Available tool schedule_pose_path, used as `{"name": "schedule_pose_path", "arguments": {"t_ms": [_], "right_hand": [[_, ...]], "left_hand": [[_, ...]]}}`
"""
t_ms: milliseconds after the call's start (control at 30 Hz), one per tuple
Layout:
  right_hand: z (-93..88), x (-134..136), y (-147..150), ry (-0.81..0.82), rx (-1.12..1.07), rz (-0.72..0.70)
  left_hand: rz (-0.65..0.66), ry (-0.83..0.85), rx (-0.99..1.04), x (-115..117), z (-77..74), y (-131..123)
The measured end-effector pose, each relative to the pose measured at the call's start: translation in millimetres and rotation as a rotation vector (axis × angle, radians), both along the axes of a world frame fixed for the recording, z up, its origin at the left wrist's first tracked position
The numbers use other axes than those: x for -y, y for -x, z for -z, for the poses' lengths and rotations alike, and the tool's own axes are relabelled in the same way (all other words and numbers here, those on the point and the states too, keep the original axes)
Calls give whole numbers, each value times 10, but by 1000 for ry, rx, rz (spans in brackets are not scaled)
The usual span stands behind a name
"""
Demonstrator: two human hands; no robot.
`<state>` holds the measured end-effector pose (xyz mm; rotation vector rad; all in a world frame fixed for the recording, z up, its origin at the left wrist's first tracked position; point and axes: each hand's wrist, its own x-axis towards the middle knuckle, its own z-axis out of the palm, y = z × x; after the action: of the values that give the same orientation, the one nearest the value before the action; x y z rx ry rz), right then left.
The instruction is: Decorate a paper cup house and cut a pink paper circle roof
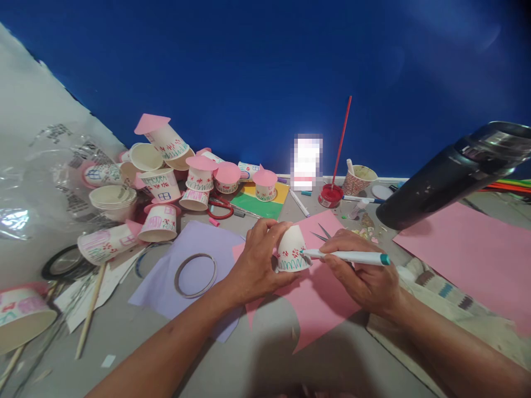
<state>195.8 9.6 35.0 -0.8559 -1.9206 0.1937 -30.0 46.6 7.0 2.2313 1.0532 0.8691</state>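
Note:
My left hand (259,260) is closed round a white paper cup (291,243), which is upside down with its rim toward me. Red flowers and a zigzag of green grass are drawn on its side. In my right hand (365,276) is a white felt-tip pen with a teal end (357,256), its tip at the cup's drawn flowers. Beneath both hands lies pink paper (327,298) with curved cut-outs. The pointed blades of scissors (321,234) show just behind my right fingers, which hide the rest.
Several decorated paper cups with pink paper roofs (201,164) crowd the left. A tape roll (195,275) rests on purple paper (161,293). At right lean a black flask (435,177) and pink sheet (477,254). A red pot (331,194) holds a stick, near a patterned cup (357,179).

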Motion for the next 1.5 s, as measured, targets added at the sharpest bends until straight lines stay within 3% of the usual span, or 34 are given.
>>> {"name": "schedule_pose_path", "arguments": {"t_ms": [767,1500], "right_hand": [[37,-5,23,-30,82,-65],[7,0,6,7,0,23]], "left_hand": [[44,-49,-65,14,-14,10],[4,-143,-152,40,-26,-3]]}}
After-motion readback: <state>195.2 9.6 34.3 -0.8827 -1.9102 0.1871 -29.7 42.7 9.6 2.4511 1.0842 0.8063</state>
